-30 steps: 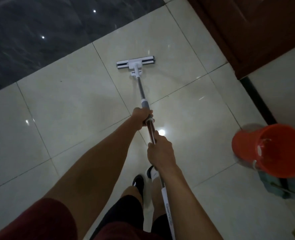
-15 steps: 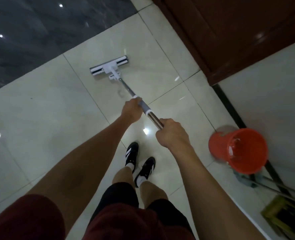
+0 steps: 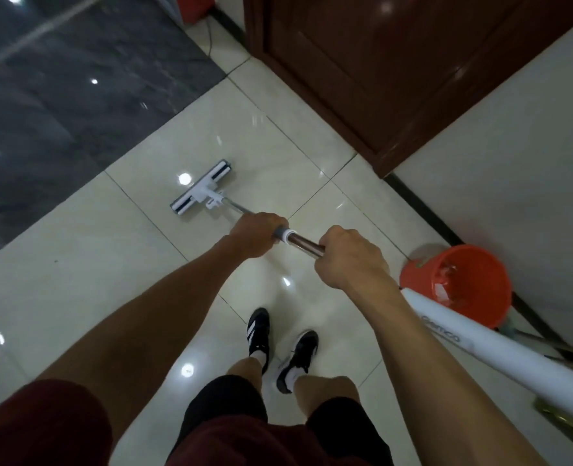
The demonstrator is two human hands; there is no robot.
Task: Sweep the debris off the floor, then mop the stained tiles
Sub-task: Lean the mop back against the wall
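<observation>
Both our hands are wrapped tight round the mop pole right now: the left hand (image 3: 256,235) has its fingers (image 3: 271,220) curled fully closed over the grey collar lower down the shaft, and the right hand (image 3: 349,260) is clamped shut on the shiny metal section just behind it, hands near each other but not touching. The mop (image 3: 303,244) runs from the white upper handle by our right forearm down to the flat mop head (image 3: 202,188), which sits flat on the cream floor tiles (image 3: 117,250), close to where the dark grey floor starts.

Feel-wise, we'd guess it's light and stiff, a thin tube with a plastic head, so it should steer easily. That polished metal looks slippery though, so the grey collar is probably the better spot to grip, with the hands spread wider for leverage.

Orange bucket (image 3: 460,285) sits by the wall to our right, near the wooden door (image 3: 396,72). Watch the handle swing there.
</observation>
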